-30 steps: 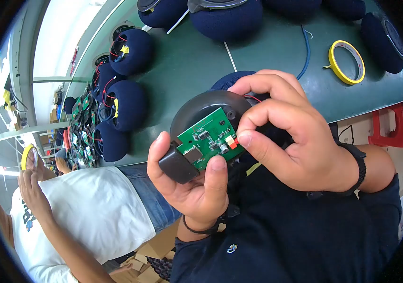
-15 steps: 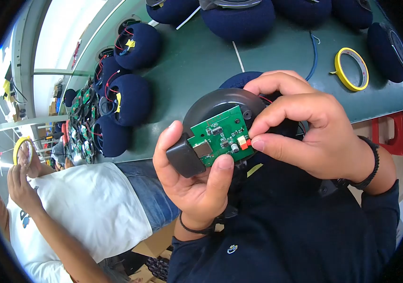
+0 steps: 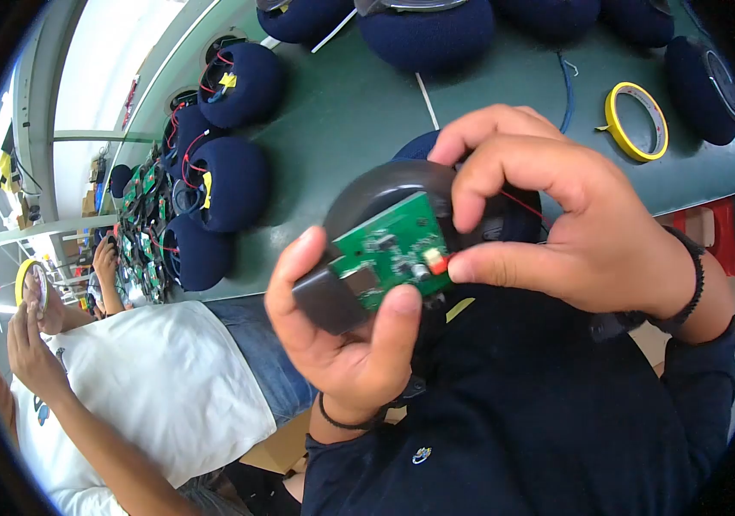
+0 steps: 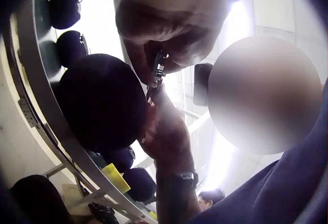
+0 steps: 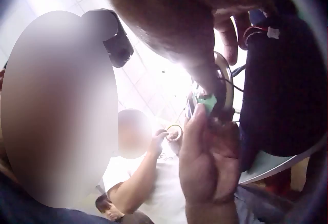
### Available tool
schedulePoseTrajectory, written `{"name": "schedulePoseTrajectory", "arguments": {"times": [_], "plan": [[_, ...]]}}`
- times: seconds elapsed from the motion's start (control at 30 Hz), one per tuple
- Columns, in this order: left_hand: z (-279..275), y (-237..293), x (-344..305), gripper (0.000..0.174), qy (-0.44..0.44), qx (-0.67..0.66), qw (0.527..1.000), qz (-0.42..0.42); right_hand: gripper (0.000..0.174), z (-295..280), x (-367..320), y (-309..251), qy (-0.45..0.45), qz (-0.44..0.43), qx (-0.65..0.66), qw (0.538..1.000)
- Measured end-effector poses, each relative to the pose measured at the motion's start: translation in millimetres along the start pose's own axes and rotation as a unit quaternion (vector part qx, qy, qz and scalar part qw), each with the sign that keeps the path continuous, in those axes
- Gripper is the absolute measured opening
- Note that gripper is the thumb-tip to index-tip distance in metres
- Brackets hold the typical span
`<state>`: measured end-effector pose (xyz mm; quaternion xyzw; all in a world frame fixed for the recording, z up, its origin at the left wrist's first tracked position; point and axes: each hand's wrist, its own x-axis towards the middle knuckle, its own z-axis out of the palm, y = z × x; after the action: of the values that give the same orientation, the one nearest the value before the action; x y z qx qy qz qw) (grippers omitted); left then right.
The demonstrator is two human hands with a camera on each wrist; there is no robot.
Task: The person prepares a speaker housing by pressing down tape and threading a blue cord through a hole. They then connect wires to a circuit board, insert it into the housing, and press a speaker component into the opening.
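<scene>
In the head view my left hand [image 3: 346, 327] grips a green circuit board [image 3: 398, 245], thumb on its lower edge and fingers round a black end block [image 3: 333, 297]. A round black housing [image 3: 385, 189] lies behind the board. My right hand [image 3: 569, 206] has its thumb tip by the board's red-and-white connector [image 3: 436, 261]; its bent index finger stands apart from the thumb. Behind it a dark blue fabric ball [image 3: 518, 215] with a red wire is partly hidden. In the right wrist view a white plug [image 5: 273, 33] on red wire shows at the ball.
Several blue fabric balls [image 3: 230, 183] stand on the green table [image 3: 324, 112], at its left and far side. A yellow tape roll [image 3: 612, 120] and a blue cable [image 3: 567, 95] lie at the right. Many circuit boards [image 3: 140, 206] are piled at left, beside a person in white [image 3: 153, 370].
My right index finger has lifted off the connector area and away from the thumb. The board has shifted slightly left and blurs. The neighbouring person's hands have moved a little with a tape roll.
</scene>
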<state>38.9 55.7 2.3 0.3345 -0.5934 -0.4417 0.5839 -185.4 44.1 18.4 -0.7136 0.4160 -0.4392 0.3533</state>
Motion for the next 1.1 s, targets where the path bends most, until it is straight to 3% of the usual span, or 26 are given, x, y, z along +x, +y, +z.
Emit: {"name": "schedulePoseTrajectory", "arguments": {"times": [0.07,0.1,0.2,0.23,0.3,0.43,0.5,0.7,0.93,1.1], "plan": [[1,3,4,0.075,0.089,0.031,0.996,-0.009,0.040,-7,-2,7,0.068,-0.064,-0.056,0.994],[-3,3,5,0.075,0.097,0.006,0.995,-0.026,0.040,-13,-8,7,0.066,-0.064,-0.065,0.994],[-12,-6,0,0.076,0.107,0.023,0.993,-0.034,0.063,-24,-36,11,0.051,-0.064,-0.194,0.978],[-10,-8,-2,0.077,0.112,0.014,0.993,-0.030,0.057,-20,-43,4,0.027,0.024,-0.180,0.983],[-8,-10,-5,0.077,0.115,0.001,0.993,-0.028,0.047,-13,-50,6,0.047,0.048,-0.177,0.982],[-8,-12,-8,0.079,0.123,0.001,0.992,-0.038,0.029,-17,-60,19,0.030,0.067,-0.109,0.991],[-8,-13,-10,0.080,0.127,-0.003,0.991,-0.039,0.017,-16,-56,20,0.096,0.022,-0.029,0.995],[-10,-15,-14,0.076,0.115,0.009,0.993,-0.020,0.022,-16,-28,21,0.126,-0.067,-0.087,0.986],[-15,-14,-17,0.075,0.102,0.022,0.994,-0.019,0.021,-9,-13,17,0.152,-0.108,-0.114,0.976],[-15,-12,-17,0.076,0.105,0.028,0.994,-0.028,0.024,-9,-6,15,0.099,-0.145,-0.129,0.976]]}}
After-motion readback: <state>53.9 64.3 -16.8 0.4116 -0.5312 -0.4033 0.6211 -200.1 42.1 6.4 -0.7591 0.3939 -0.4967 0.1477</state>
